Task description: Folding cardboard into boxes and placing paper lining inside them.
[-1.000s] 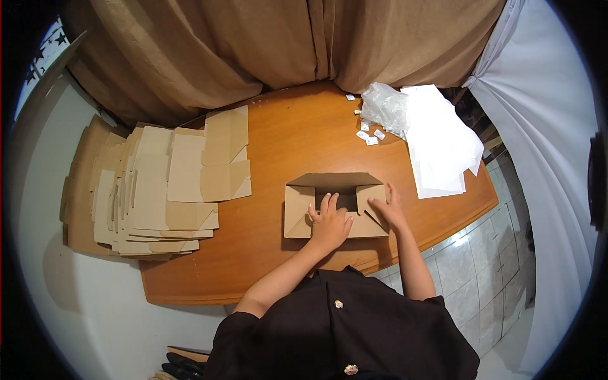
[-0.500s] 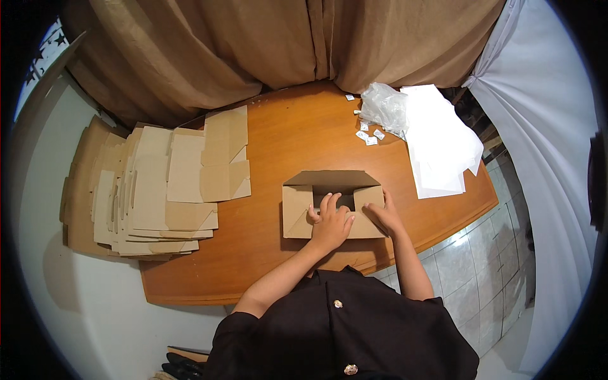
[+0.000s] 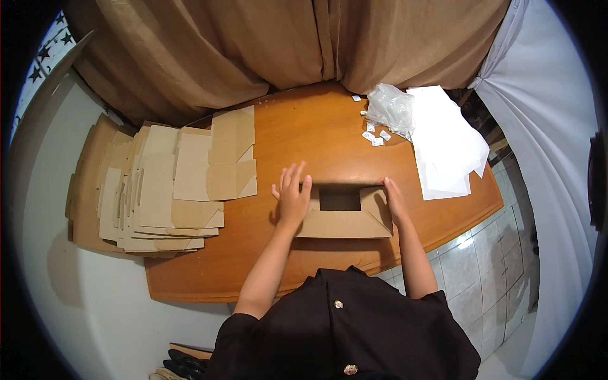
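Observation:
A brown cardboard box (image 3: 345, 224) stands on the wooden table in front of me, its near and side flaps folded inward around a dark rectangular gap. The far flap stands up along the back edge. My left hand (image 3: 292, 197) is at the box's left side, fingers stretched out and spread, the thumb side close to the far left corner; whether it touches the cardboard I cannot tell. My right hand (image 3: 395, 201) rests against the right side, its fingers at the far right corner by the raised flap. The fingers on the outer side of the box are partly hidden.
Flattened cardboard boxes (image 3: 155, 183) lie piled at the table's left. At the far right are a clear plastic bag (image 3: 389, 107), several small white packets (image 3: 378, 141) and white paper sheets (image 3: 443, 152). Brown curtains (image 3: 272, 38) hang behind the wooden table (image 3: 285, 136).
My left hand has left the box opening and moved left to the side, fingers spreading. My right hand has shifted up to the far right corner. The far flap looks more upright.

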### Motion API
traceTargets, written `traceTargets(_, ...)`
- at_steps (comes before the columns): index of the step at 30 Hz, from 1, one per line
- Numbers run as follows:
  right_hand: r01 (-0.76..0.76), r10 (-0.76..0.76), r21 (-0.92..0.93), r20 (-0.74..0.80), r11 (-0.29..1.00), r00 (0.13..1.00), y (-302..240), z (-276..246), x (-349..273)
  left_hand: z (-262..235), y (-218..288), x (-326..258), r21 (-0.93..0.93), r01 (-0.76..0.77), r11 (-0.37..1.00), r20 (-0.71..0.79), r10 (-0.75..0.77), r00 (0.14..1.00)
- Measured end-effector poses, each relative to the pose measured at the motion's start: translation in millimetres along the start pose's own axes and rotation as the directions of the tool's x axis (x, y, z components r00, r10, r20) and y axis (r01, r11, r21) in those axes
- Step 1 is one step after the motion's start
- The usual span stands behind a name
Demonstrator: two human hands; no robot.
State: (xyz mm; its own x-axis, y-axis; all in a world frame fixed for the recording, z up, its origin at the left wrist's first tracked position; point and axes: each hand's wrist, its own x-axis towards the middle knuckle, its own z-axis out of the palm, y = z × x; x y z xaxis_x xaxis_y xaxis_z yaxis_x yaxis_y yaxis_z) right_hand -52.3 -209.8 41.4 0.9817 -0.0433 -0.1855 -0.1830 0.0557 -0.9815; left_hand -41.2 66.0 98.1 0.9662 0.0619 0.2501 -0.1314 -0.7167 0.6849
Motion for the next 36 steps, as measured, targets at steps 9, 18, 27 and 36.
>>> traceTargets(9, 0.154, -0.186, -0.625, 0.015, 0.765, 0.982, -4, 20, -10, 7, -39, -13, 0.055, 0.001, 0.998, 0.194, -0.012, 0.981)
traceTargets(18, -0.384, 0.398, -0.179, 0.046, 0.906, 0.916, 3, -22, -16, -6, -88, -8, -0.215, 0.594, 0.775, 0.419, -0.477, 0.773)
traceTargets(27, 0.123, -0.154, 0.467, 0.030, 0.876, 0.988, -59, -41, -28, -51, -45, 9, -0.924, 0.299, 0.239, 0.317, 0.039, 0.948)
traceTargets(36, 0.085, -0.044, 0.172, -0.231, 0.981, 0.972, 0, -4, -92, -32, -59, -82, -0.703, 0.254, 0.664, 0.259, -0.093, 0.961)
